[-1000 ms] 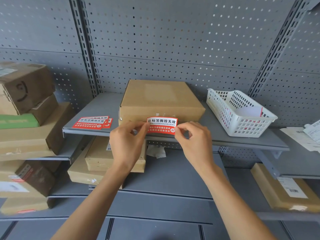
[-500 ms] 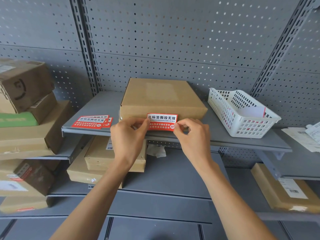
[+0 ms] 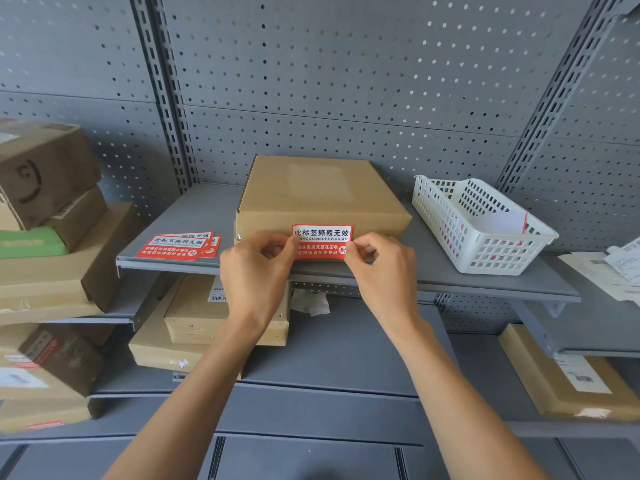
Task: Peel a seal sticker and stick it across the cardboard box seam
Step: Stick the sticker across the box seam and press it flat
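A flat brown cardboard box lies on the grey shelf. A red and white seal sticker stands against the box's front face, its top edge level with the box's upper front edge. My left hand pinches the sticker's left end and my right hand pinches its right end. The fingers hide the lower corners of the sticker and part of the box front, so the seam cannot be seen. A small pile of the same stickers lies on the shelf left of the box.
A white plastic basket with paper scraps stands right of the box. Stacked cardboard parcels fill the left side, more boxes sit on the shelf below, and one parcel lies lower right. Perforated grey panel behind.
Both hands have carried the sticker slightly up and closer to the box front; its top edge now lines up with the box's upper front edge.
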A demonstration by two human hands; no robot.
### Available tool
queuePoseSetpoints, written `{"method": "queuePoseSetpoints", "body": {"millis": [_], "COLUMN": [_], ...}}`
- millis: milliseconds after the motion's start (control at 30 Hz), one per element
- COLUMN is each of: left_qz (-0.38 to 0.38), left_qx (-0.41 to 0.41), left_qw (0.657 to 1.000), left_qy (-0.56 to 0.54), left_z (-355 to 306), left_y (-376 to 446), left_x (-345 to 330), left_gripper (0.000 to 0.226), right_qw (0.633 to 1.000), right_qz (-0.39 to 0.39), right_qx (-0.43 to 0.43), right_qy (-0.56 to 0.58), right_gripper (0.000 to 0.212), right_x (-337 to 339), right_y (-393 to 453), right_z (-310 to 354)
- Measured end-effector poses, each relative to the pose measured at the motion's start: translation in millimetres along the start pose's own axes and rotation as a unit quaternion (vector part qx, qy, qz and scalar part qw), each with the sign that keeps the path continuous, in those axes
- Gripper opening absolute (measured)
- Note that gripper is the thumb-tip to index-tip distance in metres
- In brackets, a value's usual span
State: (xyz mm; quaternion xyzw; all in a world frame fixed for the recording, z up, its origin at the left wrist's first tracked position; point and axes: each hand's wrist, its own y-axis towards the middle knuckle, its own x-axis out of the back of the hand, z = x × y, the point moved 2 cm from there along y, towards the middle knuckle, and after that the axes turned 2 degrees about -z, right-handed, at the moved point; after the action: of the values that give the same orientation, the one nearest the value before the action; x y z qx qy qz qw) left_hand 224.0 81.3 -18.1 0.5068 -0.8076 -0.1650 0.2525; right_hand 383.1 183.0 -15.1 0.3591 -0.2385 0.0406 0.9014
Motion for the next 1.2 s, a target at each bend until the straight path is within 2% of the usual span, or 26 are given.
{"method": "queuePoseSetpoints", "body": {"millis": [167, 400, 567, 633, 700, 767, 900, 1067, 1200], "left_qz": [-0.005, -0.023, -0.123, -0.141, -0.102, -0.041, 0.039, 0.021, 0.01], "left_qx": [0.002, -0.037, -0.164, -0.156, -0.114, -0.074, -0.049, -0.044, -0.053], "left_qw": [1.0, 0.996, 0.977, 0.977, 0.988, 0.996, 0.998, 0.999, 0.997], "left_qy": [0.024, 0.072, 0.061, 0.042, 0.034, 0.029, 0.009, 0.018, 0.062], "left_z": [1, -2, -2, 0, 2, 2, 6, -3, -35], "left_y": [1, 1, -1, 5, 14, 20, 20, 31, 50], "left_x": [0, 4, 21, 27, 27, 21, 4, 2, 8], "left_gripper": [0.023, 0.024, 0.018, 0.023, 0.04, 0.054, 0.06, 0.055, 0.061], "right_qw": [1.0, 0.999, 0.994, 0.99, 0.993, 0.997, 0.997, 0.997, 0.995], "right_qz": [-0.009, -0.031, -0.109, -0.138, -0.115, -0.062, -0.016, -0.048, -0.08], "right_qx": [0.001, 0.019, 0.015, 0.012, -0.011, -0.037, -0.056, -0.058, -0.049], "right_qy": [-0.021, -0.034, -0.004, -0.003, -0.007, 0.006, 0.041, 0.016, -0.033], "right_gripper": [0.019, 0.028, 0.014, 0.028, 0.05, 0.065, 0.072, 0.068, 0.066], "right_x": [-2, -2, 12, 17, 15, 8, -7, -12, 0], "right_y": [0, 1, -1, 1, 6, 9, 10, 17, 42], "right_z": [1, 0, -1, -2, 0, 5, 10, 25, 46]}}
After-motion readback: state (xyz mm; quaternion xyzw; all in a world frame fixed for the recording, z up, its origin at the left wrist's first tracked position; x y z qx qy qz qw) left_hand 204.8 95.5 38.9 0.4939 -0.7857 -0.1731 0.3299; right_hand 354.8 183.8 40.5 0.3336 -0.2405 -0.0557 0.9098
